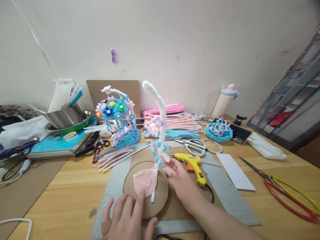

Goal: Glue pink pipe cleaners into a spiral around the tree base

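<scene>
A pink pipe-cleaner spiral (145, 182) lies on a round cardboard disc (150, 210). My left hand (126, 216) has its fingers spread, with the index fingertip touching the spiral's lower edge. From the disc rises a white fuzzy pipe-cleaner stem (162, 106), curved over to the left at its top. Pale purple flowers (155, 125) sit partway up, and blue and white ones (160, 153) lower down. My right hand (183, 183) closes its fingers on the stem's lower part, just beneath the blue flowers; the exact contact is partly hidden.
A yellow glue gun (192, 163) lies right of my right hand, its black cord running toward me. Red-and-yellow-handled scissors (282, 193) and a white card (236, 171) are further right. A decorated blue pipe-cleaner piece (115, 110) stands back left, near bundled pink pipe cleaners (172, 121).
</scene>
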The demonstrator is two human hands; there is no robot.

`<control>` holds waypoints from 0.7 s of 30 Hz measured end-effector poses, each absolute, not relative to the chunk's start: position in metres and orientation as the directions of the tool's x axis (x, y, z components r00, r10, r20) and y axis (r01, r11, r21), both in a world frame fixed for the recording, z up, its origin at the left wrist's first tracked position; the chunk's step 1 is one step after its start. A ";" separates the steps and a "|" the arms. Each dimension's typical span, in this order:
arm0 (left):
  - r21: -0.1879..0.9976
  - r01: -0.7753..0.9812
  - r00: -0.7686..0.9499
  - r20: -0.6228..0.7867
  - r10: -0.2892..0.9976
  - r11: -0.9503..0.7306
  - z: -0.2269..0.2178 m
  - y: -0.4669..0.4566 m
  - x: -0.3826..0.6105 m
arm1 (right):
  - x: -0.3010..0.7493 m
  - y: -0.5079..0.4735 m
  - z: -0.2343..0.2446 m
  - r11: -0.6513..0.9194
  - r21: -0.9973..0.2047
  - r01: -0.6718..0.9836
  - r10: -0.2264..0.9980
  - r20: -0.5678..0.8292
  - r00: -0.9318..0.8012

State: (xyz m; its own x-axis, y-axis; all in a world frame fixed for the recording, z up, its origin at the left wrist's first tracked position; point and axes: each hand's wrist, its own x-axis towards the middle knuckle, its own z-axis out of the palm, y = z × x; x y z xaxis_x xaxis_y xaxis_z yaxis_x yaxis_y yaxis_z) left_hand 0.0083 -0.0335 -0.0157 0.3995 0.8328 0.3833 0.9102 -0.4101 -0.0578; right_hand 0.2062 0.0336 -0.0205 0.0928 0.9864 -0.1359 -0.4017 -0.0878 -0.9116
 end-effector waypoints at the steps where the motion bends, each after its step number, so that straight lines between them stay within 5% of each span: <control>1: -0.063 0.908 0.403 0.406 0.820 -0.415 -0.017 -0.033 0.006 | 0.206 0.031 -0.021 -0.096 -0.907 -0.409 0.984 -0.148 0.097; 6: 0.005 0.949 0.282 0.433 0.856 -0.315 -0.008 -0.023 -0.009 | 0.209 0.012 -0.022 -0.153 -0.867 -0.474 0.975 -0.210 0.069; 11: 0.086 0.981 0.138 0.305 0.942 -0.172 -0.002 -0.006 -0.020 | 0.211 -0.007 -0.020 -0.176 -0.852 -0.493 0.979 -0.206 0.007; 21: 0.120 0.972 0.160 0.301 0.940 -0.204 -0.008 -0.009 -0.022 | 0.218 -0.016 -0.038 -0.162 -0.856 -0.491 0.981 -0.195 0.016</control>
